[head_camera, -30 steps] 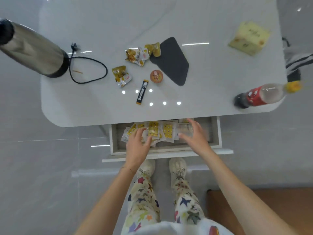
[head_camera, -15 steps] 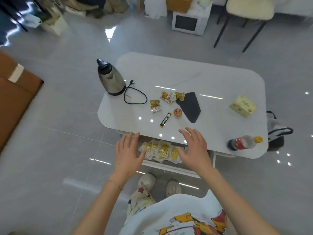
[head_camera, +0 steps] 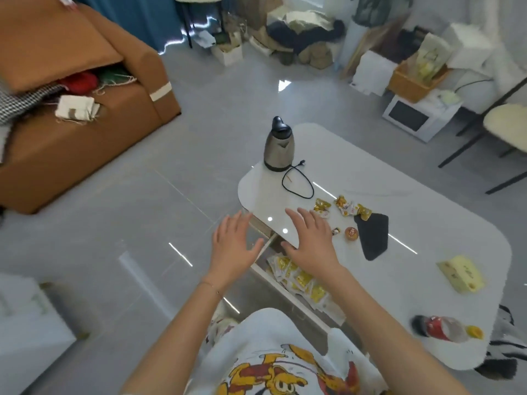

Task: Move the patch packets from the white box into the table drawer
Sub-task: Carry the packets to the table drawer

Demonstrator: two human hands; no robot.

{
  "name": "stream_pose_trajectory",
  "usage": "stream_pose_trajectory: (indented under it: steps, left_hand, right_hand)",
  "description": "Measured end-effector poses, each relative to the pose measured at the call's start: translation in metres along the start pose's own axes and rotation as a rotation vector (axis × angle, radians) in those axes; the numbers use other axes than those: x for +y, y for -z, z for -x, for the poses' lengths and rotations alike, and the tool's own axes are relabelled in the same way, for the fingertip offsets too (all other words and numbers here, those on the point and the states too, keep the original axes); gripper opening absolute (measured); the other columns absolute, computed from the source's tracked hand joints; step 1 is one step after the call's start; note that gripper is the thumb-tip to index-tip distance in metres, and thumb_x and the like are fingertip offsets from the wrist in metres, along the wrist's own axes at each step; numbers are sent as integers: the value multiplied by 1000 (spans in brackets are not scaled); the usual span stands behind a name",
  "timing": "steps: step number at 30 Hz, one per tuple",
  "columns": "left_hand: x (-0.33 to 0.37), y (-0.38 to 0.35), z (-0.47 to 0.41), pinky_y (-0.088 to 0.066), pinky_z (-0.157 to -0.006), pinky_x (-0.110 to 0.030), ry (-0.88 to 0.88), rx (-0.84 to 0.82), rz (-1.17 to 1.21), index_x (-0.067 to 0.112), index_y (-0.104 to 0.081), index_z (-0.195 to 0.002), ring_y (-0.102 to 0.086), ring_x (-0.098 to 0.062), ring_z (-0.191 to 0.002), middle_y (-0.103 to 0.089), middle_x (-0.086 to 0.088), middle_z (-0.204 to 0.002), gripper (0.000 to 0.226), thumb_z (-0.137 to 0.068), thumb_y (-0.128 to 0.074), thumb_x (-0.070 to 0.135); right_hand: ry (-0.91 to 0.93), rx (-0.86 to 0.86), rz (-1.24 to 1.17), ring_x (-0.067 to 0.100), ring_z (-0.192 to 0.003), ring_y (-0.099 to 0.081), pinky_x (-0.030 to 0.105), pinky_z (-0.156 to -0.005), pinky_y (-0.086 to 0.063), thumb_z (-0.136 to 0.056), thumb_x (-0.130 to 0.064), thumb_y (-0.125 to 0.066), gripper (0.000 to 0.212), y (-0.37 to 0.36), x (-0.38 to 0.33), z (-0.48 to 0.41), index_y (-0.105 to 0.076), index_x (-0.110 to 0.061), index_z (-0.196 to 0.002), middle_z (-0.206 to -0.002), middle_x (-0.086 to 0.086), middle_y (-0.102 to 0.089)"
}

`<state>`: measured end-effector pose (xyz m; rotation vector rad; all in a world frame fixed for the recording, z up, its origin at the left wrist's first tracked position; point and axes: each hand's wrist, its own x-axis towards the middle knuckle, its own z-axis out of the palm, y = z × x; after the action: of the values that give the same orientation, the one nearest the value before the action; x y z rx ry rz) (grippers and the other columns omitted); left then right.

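Several yellow-and-white patch packets (head_camera: 302, 280) lie in the open table drawer (head_camera: 281, 283) under the near edge of the white table (head_camera: 413, 212). My left hand (head_camera: 232, 248) hovers in the air left of the drawer with its fingers spread and holds nothing. My right hand (head_camera: 312, 240) hovers above the table's near edge and the drawer, fingers also spread and empty. Part of a white box (head_camera: 25, 317) shows at the lower left on the floor; whether it is the task's box I cannot tell.
On the table stand a steel kettle (head_camera: 278, 146) with a black cord (head_camera: 298, 181), loose snack packets (head_camera: 346, 208), a black pad (head_camera: 373, 238), a yellow packet (head_camera: 460, 273) and a cola bottle (head_camera: 445, 329). A brown sofa (head_camera: 77, 118) stands to the left across grey floor.
My view has swung up and to the left, from straight down at the drawer to the room. Both hands have lifted out of the drawer and hang spread and empty.
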<state>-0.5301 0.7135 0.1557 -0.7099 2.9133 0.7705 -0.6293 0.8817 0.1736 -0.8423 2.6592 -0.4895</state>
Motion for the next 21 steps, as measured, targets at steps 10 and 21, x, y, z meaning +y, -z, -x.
stream_pose_trajectory:
  steps: [10,21]
  left_hand:
    - [-162,93,2,-20,-115,-38,272,185,33,23,-36,-147,-29,-25,-142,-36,-3,-153,88,-73,-23,69]
    - [-342,187,46,-19,-115,-38,565,429,148,23,-30,-149,-25,-24,-143,-30,-2,-155,87,-75,-27,69]
  right_hand:
    - [286,-87,116,30,-146,-10,44,-117,-7,-90,-41,-51,69,-36,-167,-90,-20,-32,-150,-158,4,-20]
    - [618,-152,178,29,-142,-21,41,-115,-14,-86,-45,-57,73,-115,-387,-172,-25,-30,-149,-154,4,-30]
